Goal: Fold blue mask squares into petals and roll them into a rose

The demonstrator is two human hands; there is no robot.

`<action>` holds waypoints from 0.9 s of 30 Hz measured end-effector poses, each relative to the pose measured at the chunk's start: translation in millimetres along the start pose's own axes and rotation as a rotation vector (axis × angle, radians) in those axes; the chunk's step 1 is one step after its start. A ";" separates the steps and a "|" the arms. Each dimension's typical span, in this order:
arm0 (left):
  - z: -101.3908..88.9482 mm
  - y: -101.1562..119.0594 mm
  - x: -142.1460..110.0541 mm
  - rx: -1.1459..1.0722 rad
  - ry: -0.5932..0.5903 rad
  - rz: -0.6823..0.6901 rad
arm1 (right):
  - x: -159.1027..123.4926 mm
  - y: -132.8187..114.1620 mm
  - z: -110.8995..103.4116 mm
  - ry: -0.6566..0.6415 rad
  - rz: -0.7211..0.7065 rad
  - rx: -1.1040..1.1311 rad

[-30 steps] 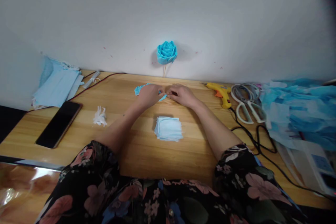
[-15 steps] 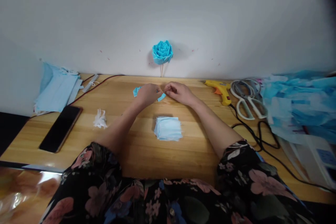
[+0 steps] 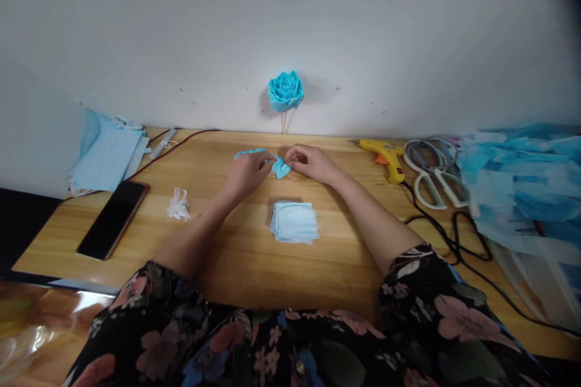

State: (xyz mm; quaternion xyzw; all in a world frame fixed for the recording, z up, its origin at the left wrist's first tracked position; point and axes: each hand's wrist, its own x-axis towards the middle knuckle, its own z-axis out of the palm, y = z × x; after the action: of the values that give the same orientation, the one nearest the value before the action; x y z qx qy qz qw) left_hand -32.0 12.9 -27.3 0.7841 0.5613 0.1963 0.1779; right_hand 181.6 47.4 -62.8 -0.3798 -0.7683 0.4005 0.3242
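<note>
A small folded piece of blue fabric [image 3: 281, 168] lies between my two hands, above the table. My left hand [image 3: 247, 174] pinches it at the left, thumb and index finger together. On its right edge the fingertips of my right hand [image 3: 311, 162] are closed. Behind my left hand a blue strip [image 3: 252, 152] shows, partly hidden; whether it joins the piece I cannot tell. Closer to me lies a stack of pale blue fabric squares [image 3: 295, 222]. A blue fabric rose [image 3: 285, 91] on a thin stem leans at the wall behind.
To the right are a yellow glue gun [image 3: 384, 157] with a black cord, white-handled scissors [image 3: 431, 187] and a heap of blue fabric [image 3: 521, 187]. On the left lie face masks [image 3: 106, 154], a phone [image 3: 113, 219] and a bunch of white strips [image 3: 178, 204].
My left hand has shifted a little left and nearer to me, uncovering more of the blue piece and the strip behind. My right hand has hardly moved. The view has turned slightly left.
</note>
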 end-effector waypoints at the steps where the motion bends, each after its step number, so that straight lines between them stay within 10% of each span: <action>1: 1.6 -2.5 -5.5 0.007 0.003 0.023 | -0.1 0.1 -0.1 -0.001 0.006 0.004; 7: 18.2 -14.2 -19.4 0.126 0.008 0.262 | -1.2 -1.1 -0.7 0.005 0.028 -0.008; 27: 24.3 -24.6 -21.9 0.121 -0.049 0.266 | 0.6 -6.0 -8.9 -0.092 0.132 -0.097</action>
State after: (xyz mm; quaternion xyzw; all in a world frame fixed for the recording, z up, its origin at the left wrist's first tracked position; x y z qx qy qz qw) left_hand -46.1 -1.7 -62.8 0.8653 0.4588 0.1650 0.1164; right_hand 186.4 48.8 -53.3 -0.4260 -0.7742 0.4003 0.2427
